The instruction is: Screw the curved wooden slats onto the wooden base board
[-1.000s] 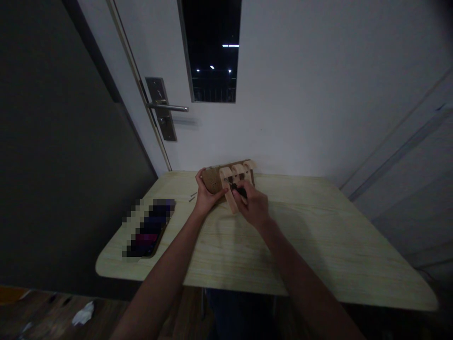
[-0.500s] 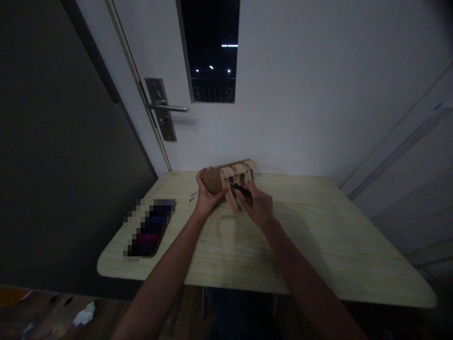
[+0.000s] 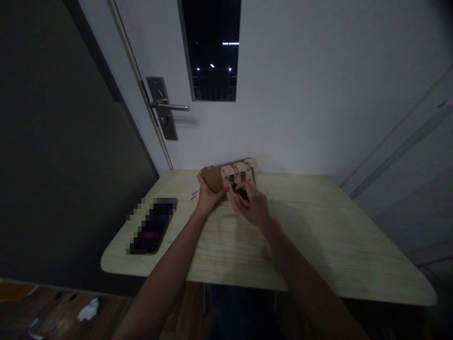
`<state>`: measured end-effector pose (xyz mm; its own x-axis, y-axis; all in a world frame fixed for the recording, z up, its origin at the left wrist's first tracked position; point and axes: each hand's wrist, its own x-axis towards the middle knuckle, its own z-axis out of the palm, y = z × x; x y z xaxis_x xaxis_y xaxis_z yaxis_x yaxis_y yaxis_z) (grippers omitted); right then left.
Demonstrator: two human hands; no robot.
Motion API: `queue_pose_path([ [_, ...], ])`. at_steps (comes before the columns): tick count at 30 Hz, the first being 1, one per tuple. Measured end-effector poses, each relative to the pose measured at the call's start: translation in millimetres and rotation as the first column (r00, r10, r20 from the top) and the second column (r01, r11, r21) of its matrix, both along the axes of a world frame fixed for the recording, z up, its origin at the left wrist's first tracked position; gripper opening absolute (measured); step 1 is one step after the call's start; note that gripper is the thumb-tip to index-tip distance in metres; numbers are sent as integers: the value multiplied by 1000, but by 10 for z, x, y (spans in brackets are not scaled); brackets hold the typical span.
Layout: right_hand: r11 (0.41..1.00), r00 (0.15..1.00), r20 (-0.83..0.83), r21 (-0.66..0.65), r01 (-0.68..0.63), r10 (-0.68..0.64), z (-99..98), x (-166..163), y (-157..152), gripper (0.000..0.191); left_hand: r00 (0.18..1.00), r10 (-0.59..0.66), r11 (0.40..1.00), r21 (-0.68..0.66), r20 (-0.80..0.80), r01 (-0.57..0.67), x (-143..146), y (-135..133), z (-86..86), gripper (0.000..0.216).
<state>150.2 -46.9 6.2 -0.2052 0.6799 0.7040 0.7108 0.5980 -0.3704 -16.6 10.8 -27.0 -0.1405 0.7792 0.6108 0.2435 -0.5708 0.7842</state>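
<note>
A small wooden assembly point(image 3: 234, 177) stands at the far edge of the pale wooden table point(image 3: 318, 245); it has a brown perforated board and light wooden arched pieces. My left hand point(image 3: 208, 195) grips its left end, fingers wrapped round the board. My right hand point(image 3: 252, 204) is closed on a small black tool point(image 3: 241, 191) whose tip rests against the nearest arched piece.
A phone point(image 3: 153, 226) lies on the table's left side. Two small dark screws point(image 3: 193, 195) lie just left of my left hand. Behind the table is a white door with a metal handle point(image 3: 165, 108) and a dark window slot. Crumpled paper point(image 3: 88, 309) lies on the floor.
My right hand drew the black tool back to the right, then returned it to the arched piece. My left hand kept its grip.
</note>
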Motion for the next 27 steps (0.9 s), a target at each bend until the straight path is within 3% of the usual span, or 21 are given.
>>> queue_pose_path([
  [4, 999, 999, -42, -31, 17, -18, -25, 36, 29, 19, 1000, -6, 1000, 7, -1, 6, 1, -4, 1, 99],
  [16, 938, 938, -35, -13, 346, -346, -30, 21, 30, 35, 1000, 10, 1000, -4, -9, -10, 3, -11, 20, 99],
  [22, 976, 965, -144, -36, 217, -220, -20, -6, 17, 29, 1000, 16, 1000, -3, -7, -16, 7, 8, -10, 100],
  [27, 984, 982, -80, -72, 166, -171, -20, 24, 28, 23, 999, 39, 999, 0, -2, -39, 12, 8, -7, 100],
])
